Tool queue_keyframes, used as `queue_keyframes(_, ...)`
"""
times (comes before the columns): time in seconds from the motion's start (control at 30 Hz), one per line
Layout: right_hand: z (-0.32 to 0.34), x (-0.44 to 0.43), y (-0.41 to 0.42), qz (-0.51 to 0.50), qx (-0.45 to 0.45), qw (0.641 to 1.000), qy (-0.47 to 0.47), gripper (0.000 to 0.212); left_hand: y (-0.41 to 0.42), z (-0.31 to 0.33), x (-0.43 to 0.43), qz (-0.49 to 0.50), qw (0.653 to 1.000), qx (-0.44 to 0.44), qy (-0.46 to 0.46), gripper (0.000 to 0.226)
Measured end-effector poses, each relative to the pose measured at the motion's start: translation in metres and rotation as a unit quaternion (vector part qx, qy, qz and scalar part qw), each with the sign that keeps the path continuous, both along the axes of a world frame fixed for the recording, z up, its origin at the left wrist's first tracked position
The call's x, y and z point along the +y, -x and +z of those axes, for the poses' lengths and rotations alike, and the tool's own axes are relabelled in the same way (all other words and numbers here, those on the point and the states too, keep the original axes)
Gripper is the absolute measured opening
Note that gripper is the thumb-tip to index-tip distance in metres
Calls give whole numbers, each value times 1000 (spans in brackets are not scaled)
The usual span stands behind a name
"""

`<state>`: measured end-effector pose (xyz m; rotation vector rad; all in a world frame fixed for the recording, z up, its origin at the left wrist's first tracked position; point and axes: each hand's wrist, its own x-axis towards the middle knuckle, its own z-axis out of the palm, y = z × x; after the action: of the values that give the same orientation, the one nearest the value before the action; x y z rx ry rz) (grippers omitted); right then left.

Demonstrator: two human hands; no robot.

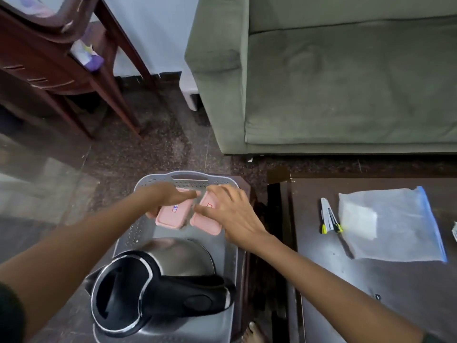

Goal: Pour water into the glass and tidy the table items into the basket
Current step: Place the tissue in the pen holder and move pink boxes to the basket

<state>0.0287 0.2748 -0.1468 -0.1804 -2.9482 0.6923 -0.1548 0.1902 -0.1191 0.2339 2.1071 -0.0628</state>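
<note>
A grey perforated basket (pixel 188 177) stands on a low stool left of the table. Inside it lies a steel kettle (pixel 183 251) with a black lid and handle, at the near end. At the far end two pink lidded boxes sit side by side. My left hand (pixel 165 194) grips the left pink box (pixel 171 215). My right hand (pixel 230 211) grips the right pink box (pixel 205 222). Both boxes are low inside the basket; I cannot tell whether they rest on its floor. No glass is in view.
A dark wooden table (pixel 395 293) at right carries a clear zip bag (pixel 390 224) and a stapler (pixel 329 215). A green sofa (pixel 333 82) stands behind. A dark wooden side table (pixel 61 58) is at far left. My bare foot (pixel 252 331) shows beside the stool.
</note>
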Motion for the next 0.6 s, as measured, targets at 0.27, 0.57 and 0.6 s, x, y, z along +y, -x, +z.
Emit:
queue_keyframes(0.27,-7,-4,24,88,-112,985,-98,40,-10,-8,-8,-15,999,8,46,83)
queue_keyframes(0.57,-18,-3,25,66,-26,978,-198,36,4,-24,-32,48,998,-18,-34,66)
queue_keyframes(0.6,-14,-5,23,45,-26,981,-185,38,7,-24,-37,43,998,-18,-34,58)
